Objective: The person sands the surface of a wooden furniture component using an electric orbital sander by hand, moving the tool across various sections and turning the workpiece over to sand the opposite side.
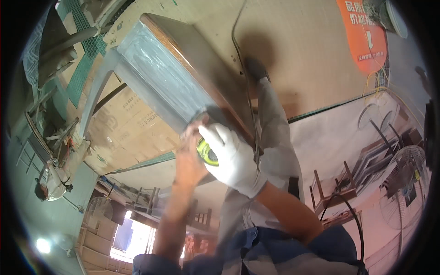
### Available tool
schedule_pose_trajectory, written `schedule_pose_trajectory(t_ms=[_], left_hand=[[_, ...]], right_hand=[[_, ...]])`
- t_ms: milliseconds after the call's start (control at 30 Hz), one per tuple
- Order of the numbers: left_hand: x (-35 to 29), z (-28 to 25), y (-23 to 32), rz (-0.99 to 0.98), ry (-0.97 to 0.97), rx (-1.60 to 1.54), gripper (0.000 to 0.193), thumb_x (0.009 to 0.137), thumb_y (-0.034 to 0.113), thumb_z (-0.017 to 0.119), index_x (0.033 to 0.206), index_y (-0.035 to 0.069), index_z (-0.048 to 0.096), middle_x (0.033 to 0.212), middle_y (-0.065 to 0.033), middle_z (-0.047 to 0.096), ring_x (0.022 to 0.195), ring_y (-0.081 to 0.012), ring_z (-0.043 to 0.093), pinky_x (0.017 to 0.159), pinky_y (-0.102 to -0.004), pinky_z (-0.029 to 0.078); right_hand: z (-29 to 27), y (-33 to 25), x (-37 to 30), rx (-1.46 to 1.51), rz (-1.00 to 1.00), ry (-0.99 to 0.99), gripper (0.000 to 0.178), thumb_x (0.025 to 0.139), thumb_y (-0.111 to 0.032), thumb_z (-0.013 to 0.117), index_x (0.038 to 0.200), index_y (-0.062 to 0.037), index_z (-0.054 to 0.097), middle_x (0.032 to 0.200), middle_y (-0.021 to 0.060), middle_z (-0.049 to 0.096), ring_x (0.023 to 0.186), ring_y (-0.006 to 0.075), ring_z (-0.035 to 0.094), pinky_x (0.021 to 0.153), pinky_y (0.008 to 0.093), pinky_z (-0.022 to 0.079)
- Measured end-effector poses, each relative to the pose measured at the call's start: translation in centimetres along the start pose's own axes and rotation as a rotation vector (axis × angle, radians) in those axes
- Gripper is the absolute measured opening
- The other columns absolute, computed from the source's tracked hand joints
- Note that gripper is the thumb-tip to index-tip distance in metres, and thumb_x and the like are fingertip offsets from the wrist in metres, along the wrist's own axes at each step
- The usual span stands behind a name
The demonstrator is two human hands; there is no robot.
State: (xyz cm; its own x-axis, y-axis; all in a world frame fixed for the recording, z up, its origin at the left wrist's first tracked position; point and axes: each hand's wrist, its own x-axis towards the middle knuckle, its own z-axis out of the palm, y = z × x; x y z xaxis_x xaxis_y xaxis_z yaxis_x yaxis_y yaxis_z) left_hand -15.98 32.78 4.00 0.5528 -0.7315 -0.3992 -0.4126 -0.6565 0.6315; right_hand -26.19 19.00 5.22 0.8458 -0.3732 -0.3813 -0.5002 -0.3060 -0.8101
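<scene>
A long grey wooden table (156, 73) with a brown edge runs from the upper left toward the middle. At its near corner my two hands meet. My right hand (233, 158), in a white glove, grips a yellow-green power tool (207, 153) pressed against the table's corner. My left hand (190, 153) is bare and lies against the same corner beside the tool, fingers wrapped on the table's edge. A black cable (245, 78) runs up along the table's brown edge.
Cardboard sheets (123, 128) lie under the table. An orange banner (364, 36) is at the upper right. Wooden stools and frames (334, 183), a wire-caged fan (405, 183) and yellow cords stand at the right. My grey trouser leg and dark shoe (256, 68) reach up the middle.
</scene>
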Motion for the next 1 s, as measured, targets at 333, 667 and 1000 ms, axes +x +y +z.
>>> schedule_pose_trajectory(t_ms=[333,667,1000], left_hand=[[2.8,-3.0,-0.8,0.119,-0.031,0.031,0.071,0.082,0.022,0.090,0.139,0.005,0.052,0.148,-0.0190,0.065,0.123,-0.0410,0.072,0.095,-0.0457,0.061],[4.5,-4.5,-1.0,0.001,-0.012,0.047,0.081,0.085,0.027,0.088,0.152,0.002,0.050,0.146,-0.0205,0.064,0.121,-0.0431,0.072,0.095,-0.0454,0.061],[6.7,-6.7,-2.3,-0.003,0.020,0.059,0.090,0.078,0.028,0.094,0.152,0.001,0.052,0.140,-0.0237,0.066,0.113,-0.0384,0.075,0.094,-0.0459,0.060]], right_hand=[[1.2,-1.2,1.9,0.087,0.000,0.079,0.072,0.080,-0.015,0.084,0.150,-0.0173,0.066,0.139,0.0048,0.063,0.100,0.0232,0.071,0.084,0.0337,0.062],[-0.3,-2.3,5.7,0.005,-0.075,0.067,0.069,0.083,-0.019,0.084,0.150,-0.0161,0.066,0.134,0.0056,0.063,0.105,0.0228,0.070,0.085,0.0348,0.062],[0.6,-3.1,9.6,0.078,-0.066,0.127,0.068,0.085,-0.022,0.082,0.151,-0.0171,0.064,0.136,0.0065,0.065,0.103,0.0204,0.071,0.078,0.0346,0.061]])
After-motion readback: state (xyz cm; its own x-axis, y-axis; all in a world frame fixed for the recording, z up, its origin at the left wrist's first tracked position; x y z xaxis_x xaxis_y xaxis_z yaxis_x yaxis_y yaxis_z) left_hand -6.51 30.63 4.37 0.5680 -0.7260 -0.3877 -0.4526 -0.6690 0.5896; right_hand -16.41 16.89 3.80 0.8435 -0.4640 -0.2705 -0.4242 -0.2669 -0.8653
